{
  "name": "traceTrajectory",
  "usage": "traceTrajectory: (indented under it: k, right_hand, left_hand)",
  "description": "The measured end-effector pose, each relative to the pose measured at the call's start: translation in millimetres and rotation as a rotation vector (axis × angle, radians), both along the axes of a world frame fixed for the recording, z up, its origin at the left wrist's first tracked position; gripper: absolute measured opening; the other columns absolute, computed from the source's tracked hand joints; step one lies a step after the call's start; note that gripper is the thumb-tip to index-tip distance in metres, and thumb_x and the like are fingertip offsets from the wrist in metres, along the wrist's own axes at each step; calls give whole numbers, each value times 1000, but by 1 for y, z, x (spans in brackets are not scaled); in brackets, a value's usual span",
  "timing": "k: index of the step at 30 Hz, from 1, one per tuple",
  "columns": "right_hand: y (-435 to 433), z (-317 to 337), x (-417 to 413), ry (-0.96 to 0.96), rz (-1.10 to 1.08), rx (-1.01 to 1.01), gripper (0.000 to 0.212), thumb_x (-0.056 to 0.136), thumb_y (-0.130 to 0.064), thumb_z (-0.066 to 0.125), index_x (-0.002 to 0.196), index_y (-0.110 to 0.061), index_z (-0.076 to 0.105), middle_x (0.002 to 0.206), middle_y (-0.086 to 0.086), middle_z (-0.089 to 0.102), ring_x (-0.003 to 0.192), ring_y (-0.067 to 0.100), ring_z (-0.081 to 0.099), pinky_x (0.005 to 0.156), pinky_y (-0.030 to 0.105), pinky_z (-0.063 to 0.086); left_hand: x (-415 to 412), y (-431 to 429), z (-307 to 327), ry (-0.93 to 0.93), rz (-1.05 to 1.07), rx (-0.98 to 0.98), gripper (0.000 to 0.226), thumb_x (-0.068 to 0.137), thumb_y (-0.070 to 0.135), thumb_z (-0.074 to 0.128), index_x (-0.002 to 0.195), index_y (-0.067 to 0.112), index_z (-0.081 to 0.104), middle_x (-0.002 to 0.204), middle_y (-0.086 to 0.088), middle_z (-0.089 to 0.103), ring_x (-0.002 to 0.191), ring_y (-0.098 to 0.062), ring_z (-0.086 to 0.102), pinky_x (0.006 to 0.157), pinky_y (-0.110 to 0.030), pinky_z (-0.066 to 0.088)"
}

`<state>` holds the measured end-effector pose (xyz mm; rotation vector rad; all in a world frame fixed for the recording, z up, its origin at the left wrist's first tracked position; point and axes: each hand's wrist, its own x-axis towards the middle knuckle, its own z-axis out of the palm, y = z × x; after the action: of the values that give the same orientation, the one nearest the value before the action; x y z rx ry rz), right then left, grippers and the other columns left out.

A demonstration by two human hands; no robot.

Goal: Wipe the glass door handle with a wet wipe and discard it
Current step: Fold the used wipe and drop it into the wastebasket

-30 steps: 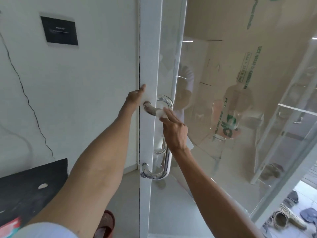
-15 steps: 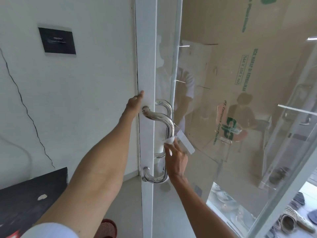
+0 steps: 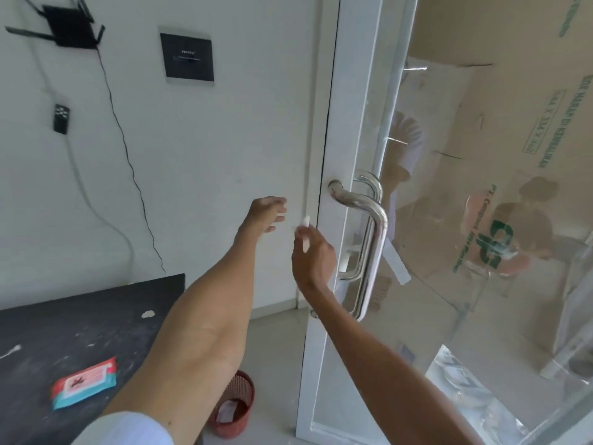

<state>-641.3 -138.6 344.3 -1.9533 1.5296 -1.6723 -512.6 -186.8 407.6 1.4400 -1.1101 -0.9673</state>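
— What has changed since a moment ago?

— Both my hands have come off the door. My left hand (image 3: 268,213), which was braced on the white door frame (image 3: 348,123), now hangs in the air just left of it, fingers loosely spread and holding nothing. My right hand (image 3: 313,255) has left the steel handle (image 3: 373,239) and sits between the frame's edge and my left hand.

— And the wipe?

— The wet wipe (image 3: 305,231) is pinched in my right fingers, a white crumple poking out above them; it is blurred, so how tightly I grip it I can only guess. It is clear of the handle.

— Where would it go?

— A red basket (image 3: 232,404) stands on the floor below, near the foot of the door, with a scrap of paper in it. The wipe packet (image 3: 84,385) lies on the dark table (image 3: 80,329) at lower left.
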Motion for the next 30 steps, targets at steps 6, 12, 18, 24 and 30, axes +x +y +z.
traceTrajectory:
  k: [6,12,18,24,30]
  right_hand:
    - [-47,73,61,81,341,144,40,92,3,37,120,-4,64,121,12,66,109,25,61,81,12,38]
    - [-61,84,107,27,496,173,40,86,4,39,113,-14,63,89,3,69,79,19,62,61,19,46]
    - [-83,61,137,54,474,178,30,89,-13,55,117,-26,57,108,1,72,93,18,69,79,34,56]
    - [-116,1,158,174,434,215,16,86,-23,62,98,-28,69,92,-7,74,83,12,68,71,26,51]
    - [-150,-109,177,200,460,275,20,82,-10,59,93,-18,73,89,0,73,80,16,66,70,27,55]
  left_hand:
    - [52,23,18,244,49,-112,28,94,28,55,114,14,69,106,-8,72,89,-26,73,82,-37,59]
    - [91,25,34,217,165,-223,21,87,5,65,107,6,72,101,-11,74,87,-24,74,80,-27,60]
    - [119,16,3,183,242,-236,21,84,-3,70,105,-7,70,99,-16,73,81,-16,74,78,-20,58]
    - [138,-10,-61,119,333,-173,20,83,-2,69,103,-4,72,99,-15,72,88,-23,73,84,-27,59]
    - [146,-47,-173,87,397,-43,26,81,8,56,98,0,73,98,-14,72,84,-20,69,84,-36,60]
